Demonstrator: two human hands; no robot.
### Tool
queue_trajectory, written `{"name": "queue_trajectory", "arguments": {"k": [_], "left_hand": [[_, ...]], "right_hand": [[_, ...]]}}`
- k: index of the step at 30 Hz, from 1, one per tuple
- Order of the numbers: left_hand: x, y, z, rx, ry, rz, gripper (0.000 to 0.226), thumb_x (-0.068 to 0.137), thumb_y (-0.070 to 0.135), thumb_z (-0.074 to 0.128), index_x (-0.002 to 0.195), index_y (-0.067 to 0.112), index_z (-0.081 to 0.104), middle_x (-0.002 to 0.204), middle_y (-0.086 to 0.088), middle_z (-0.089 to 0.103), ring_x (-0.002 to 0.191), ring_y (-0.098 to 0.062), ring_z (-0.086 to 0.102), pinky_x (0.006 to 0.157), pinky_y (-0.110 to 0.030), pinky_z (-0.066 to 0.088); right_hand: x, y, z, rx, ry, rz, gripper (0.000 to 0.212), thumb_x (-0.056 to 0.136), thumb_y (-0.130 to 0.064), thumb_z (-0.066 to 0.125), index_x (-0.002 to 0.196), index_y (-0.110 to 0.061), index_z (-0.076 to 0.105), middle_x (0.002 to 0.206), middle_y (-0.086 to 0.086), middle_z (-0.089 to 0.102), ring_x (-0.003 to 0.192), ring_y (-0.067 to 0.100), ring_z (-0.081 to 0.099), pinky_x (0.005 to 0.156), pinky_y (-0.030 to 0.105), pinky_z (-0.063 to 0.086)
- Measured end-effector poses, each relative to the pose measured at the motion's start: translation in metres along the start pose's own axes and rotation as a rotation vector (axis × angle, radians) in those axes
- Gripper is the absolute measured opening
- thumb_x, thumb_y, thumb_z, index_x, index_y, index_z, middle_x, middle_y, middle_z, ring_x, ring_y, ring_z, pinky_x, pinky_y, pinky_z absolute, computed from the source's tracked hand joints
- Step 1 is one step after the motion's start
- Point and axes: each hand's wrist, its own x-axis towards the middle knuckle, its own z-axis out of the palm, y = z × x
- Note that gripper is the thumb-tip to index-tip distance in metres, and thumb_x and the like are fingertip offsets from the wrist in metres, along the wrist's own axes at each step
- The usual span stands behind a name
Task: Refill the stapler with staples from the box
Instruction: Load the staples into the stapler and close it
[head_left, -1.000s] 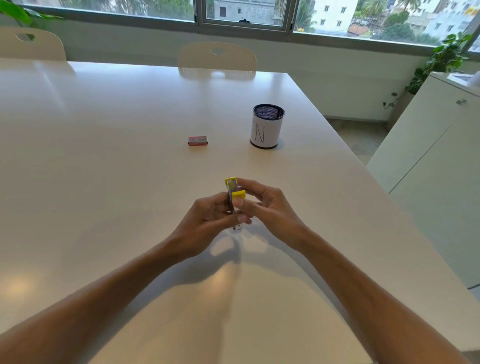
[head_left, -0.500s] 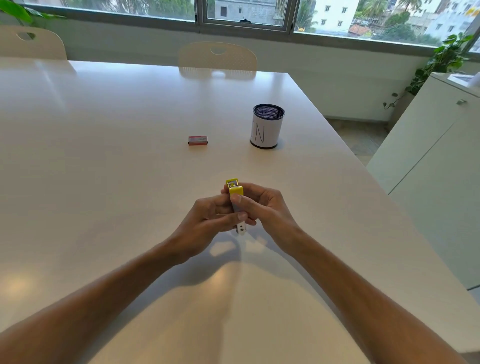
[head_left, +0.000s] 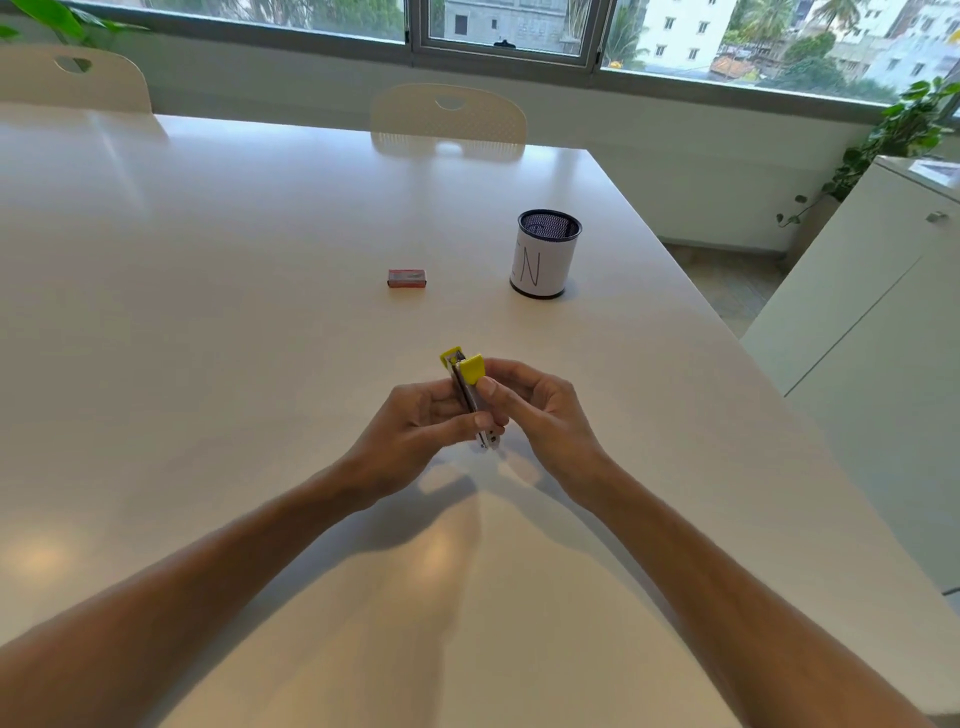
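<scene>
Here, nearest the camera, two bare forearms reach in from the lower corners and meet over the white table (head_left: 208, 312). The left hand (head_left: 415, 431) and the right hand (head_left: 540, 415) both pinch a small stapler (head_left: 470, 395), held just above the tabletop. The left thumb presses its near metal part; the right thumb and fingers close around its right side. The stapler's long axis runs from about 5 o'clock near the wrists to 11 o'clock away from them, its yellow ends pointing away and slightly up, the two yellow tips parted a little. Farther off, at 11 o'clock from the hands, a red staple box (head_left: 407, 278) lies flat and shut. At 1 o'clock stands a mesh pen cup (head_left: 545, 254), upright, wrapped in white paper.
</scene>
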Motion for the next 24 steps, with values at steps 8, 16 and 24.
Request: {"name": "queue_trajectory", "arguments": {"k": [8, 16, 24], "left_hand": [[0.000, -0.003, 0.002, -0.104, -0.068, -0.037, 0.025, 0.091, 0.015, 0.058, 0.114, 0.017, 0.068, 0.110, -0.007, 0.075, 0.106, -0.025, 0.071, 0.085, -0.024, 0.055], [0.004, -0.007, -0.011, 0.436, 0.135, 0.108, 0.026, 0.088, 0.022, 0.069, 0.111, 0.011, 0.071, 0.103, 0.003, 0.076, 0.096, -0.005, 0.071, 0.088, -0.024, 0.056], [0.007, -0.012, -0.037, 1.185, 0.147, 0.058, 0.057, 0.088, 0.039, 0.065, 0.134, 0.008, 0.053, 0.144, -0.008, 0.050, 0.139, -0.020, 0.038, 0.114, -0.036, 0.032]], "right_hand": [[-0.002, 0.003, 0.000, 0.023, -0.143, 0.051, 0.037, 0.097, -0.025, 0.054, 0.125, -0.003, 0.063, 0.104, 0.000, 0.074, 0.097, 0.012, 0.070, 0.077, 0.020, 0.054], [0.010, 0.009, -0.011, -0.135, 0.129, -0.027, 0.028, 0.096, -0.031, 0.055, 0.119, -0.020, 0.065, 0.085, -0.014, 0.072, 0.081, -0.001, 0.064, 0.071, 0.016, 0.050], [0.025, 0.023, -0.030, -1.155, -0.015, -0.241, 0.038, 0.097, -0.033, 0.057, 0.130, -0.016, 0.058, 0.116, 0.004, 0.050, 0.097, 0.025, 0.057, 0.086, 0.039, 0.046]]}}
